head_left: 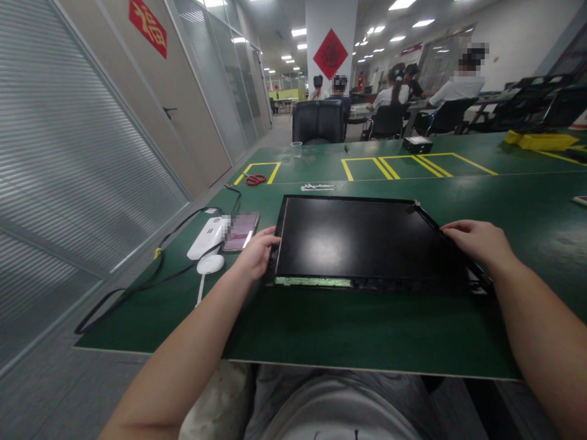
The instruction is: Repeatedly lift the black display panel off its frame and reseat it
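Note:
A black flat display panel (362, 238) lies face up on the green table (321, 330) in front of me, with a green circuit strip (312, 282) showing along its near edge. My left hand (257, 253) grips the panel's left edge, fingers curled around the rim. My right hand (477, 239) rests on the right edge, fingers bent over the frame. The bezel at the far right corner (419, 206) looks lifted away from the screen.
Left of the panel lie a phone (241, 231), a white power strip (205, 237) and a white puck (210, 264) with black cables. Red scissors (255, 179), a clear cup (296, 149), a small black box (417, 144) and a yellow tray (543, 141) sit farther back. Several people sit beyond.

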Motion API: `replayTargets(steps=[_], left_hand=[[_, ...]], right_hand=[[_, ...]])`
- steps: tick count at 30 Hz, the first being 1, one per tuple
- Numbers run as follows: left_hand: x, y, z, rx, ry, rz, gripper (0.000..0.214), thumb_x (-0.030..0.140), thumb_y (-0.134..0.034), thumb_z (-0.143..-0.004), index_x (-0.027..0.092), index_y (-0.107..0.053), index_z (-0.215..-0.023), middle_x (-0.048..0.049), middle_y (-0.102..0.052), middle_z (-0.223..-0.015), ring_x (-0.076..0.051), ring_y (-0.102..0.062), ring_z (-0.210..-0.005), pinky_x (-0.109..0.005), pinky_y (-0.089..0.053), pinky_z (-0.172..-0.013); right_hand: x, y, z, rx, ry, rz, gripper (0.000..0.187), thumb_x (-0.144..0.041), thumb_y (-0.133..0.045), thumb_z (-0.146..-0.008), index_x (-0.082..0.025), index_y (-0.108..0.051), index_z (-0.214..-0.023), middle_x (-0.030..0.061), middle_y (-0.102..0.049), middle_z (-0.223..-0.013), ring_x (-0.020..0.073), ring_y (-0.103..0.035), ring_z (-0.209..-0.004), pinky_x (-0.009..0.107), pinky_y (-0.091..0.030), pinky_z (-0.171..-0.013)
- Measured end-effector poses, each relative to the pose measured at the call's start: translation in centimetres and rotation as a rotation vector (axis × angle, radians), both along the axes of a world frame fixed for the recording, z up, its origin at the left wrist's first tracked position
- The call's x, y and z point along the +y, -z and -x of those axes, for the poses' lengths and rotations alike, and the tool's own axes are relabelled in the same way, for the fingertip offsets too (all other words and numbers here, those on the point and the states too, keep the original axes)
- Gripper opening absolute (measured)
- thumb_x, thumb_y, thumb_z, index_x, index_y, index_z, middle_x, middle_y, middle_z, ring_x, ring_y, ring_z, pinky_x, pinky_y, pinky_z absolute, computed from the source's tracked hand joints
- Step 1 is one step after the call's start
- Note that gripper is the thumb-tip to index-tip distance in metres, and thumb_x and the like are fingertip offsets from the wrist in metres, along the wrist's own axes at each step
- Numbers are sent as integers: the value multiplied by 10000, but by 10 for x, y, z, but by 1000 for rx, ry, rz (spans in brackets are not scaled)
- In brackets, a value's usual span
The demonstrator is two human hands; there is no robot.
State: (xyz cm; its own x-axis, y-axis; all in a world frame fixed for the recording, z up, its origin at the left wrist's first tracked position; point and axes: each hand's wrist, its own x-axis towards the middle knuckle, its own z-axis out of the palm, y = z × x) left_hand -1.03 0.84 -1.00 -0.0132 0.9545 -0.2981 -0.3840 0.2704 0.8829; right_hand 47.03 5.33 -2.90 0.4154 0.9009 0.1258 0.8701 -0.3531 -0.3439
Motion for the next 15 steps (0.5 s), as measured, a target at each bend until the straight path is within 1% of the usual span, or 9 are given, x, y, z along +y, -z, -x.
replayTargets(steps=[2,5,7,9,11,15], left_hand=[[0,1,-1,-21,-2,12,578,8,-639,-652,148,-568,-1208,9,-697,-722,-152,-678,-559,-248,-564,-554],[-1,0,-5,-26,-71,50,685,30,-662,-704,166,-484,-1351,-3,-714,-751,-149,-674,-534,-236,-551,-525],[-2,0,-8,-6,-120,60,784,50,-676,-745,222,-388,-1454,7,-715,-752,-140,-660,-503,-227,-541,-502],[-3,-1,-10,26,-121,59,861,68,-694,-771,303,-316,-1508,22,-716,-754,-134,-647,-475,-229,-541,-492],[-3,0,-10,47,-82,54,857,102,-729,-779,337,-340,-1506,20,-720,-763,-136,-648,-470,-233,-540,-484],[-3,3,-8,28,-25,50,721,185,-787,-779,282,-488,-1427,-16,-740,-796,-152,-668,-505,-240,-543,-479]], right_hand=[[0,-1,1,2,-3,5,354,-475,-553,-730,-289,-790,-916,64,-741,-967,285,-645,-885,388,-477,-757],[0,-2,2,4,-2,14,351,-467,-555,-735,-288,-790,-925,65,-739,-974,284,-645,-897,382,-476,-756],[0,-2,2,6,3,20,351,-462,-554,-739,-288,-790,-931,59,-739,-987,277,-644,-904,378,-475,-771],[0,0,1,7,1,20,358,-466,-554,-740,-286,-792,-939,56,-741,-993,273,-643,-910,375,-473,-779],[1,2,-1,-1,-11,9,365,-474,-554,-737,-284,-794,-937,56,-744,-977,275,-643,-903,374,-471,-762],[3,5,-4,-21,-28,-32,356,-481,-558,-728,-283,-797,-901,62,-746,-921,269,-645,-847,367,-469,-712]])
